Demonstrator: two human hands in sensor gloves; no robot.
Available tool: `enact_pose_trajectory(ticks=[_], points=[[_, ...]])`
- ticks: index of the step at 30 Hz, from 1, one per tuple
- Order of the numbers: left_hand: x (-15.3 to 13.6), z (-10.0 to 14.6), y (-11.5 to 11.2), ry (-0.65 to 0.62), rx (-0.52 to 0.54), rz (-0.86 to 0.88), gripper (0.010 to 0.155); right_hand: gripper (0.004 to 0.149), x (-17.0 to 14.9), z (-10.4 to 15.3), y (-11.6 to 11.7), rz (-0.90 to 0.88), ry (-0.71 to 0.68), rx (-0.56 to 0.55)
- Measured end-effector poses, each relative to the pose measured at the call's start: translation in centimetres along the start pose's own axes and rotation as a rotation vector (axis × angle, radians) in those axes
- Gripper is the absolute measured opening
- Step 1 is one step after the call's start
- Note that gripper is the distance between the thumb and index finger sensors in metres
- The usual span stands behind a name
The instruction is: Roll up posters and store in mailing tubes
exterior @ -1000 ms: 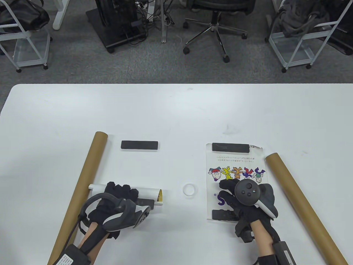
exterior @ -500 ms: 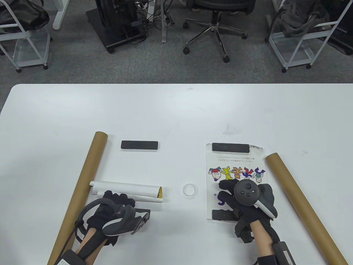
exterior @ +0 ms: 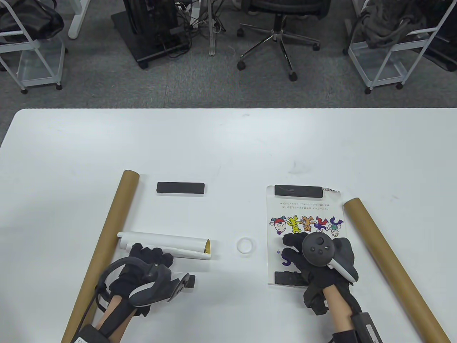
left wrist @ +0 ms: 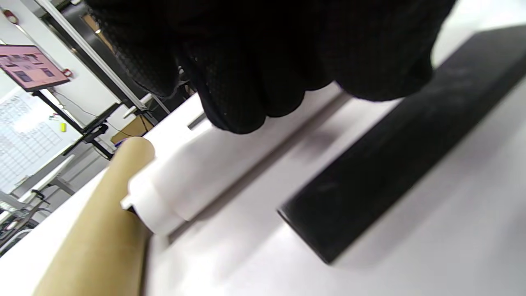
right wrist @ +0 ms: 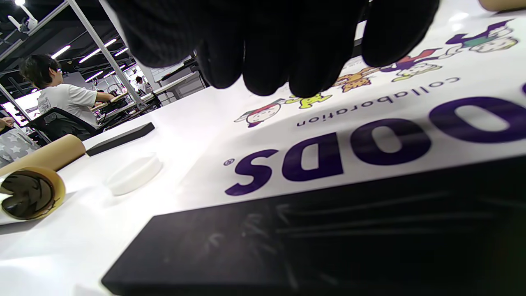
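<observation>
1. Counter (exterior: 228, 143): two cardboard tubes (exterior: 103, 243) flank the work, likely within reach for loading.
2. Flat poster (exterior: 303, 210): black bars (exterior: 298, 190) pin its ends; right hand (exterior: 314, 261) presses it, fingers straight.
3. Rolled poster (exterior: 164, 244): beside left tube; left hand (exterior: 142, 271) fingertips rest against it, grip holding nothing.

An office or lab: grey carpet, a swivel chair (exterior: 278, 32), wire trolleys (exterior: 389, 53), cabled equipment, rows of desks.
</observation>
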State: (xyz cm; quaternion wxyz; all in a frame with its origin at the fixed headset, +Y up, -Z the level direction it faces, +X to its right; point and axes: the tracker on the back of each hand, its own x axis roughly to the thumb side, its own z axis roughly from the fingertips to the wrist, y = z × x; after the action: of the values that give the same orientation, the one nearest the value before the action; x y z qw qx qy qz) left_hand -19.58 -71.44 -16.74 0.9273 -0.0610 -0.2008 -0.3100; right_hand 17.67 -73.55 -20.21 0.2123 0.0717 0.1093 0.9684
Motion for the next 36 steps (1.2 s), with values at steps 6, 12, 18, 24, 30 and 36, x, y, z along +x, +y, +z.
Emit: enact_pose_trajectory(ticks=[6,12,18,24,30,36], points=[[-1.9,-0.4,0.3,0.096,0.047,0.026,0.064,0.052,0.0,0.0,0.0,-0.001,-0.001,0.002],[-2.0,-2.0,-0.7,0.113,-0.008,0.011,0.066,0.052,0.1,-0.1,0.1,0.004,-0.002,0.006],[-1.9,-3.3,-1.7,0.118,-0.034,0.039,0.068,0.052,0.1,-0.1,0.1,0.002,0.004,0.009],[-0.9,-4.4,-2.3,0.109,-0.034,-0.009,0.061,0.052,0.0,-0.1,0.0,0.001,0.005,0.012],[-1.4,-4.0,-1.2,0.122,0.05,0.041,0.04,0.052,0.0,-0.1,0.0,0.0,0.006,0.012],[-2.1,-2.9,1.7,0.16,0.161,0.063,0.038,0.052,0.1,0.0,0.0,-0.001,0.002,0.007]])
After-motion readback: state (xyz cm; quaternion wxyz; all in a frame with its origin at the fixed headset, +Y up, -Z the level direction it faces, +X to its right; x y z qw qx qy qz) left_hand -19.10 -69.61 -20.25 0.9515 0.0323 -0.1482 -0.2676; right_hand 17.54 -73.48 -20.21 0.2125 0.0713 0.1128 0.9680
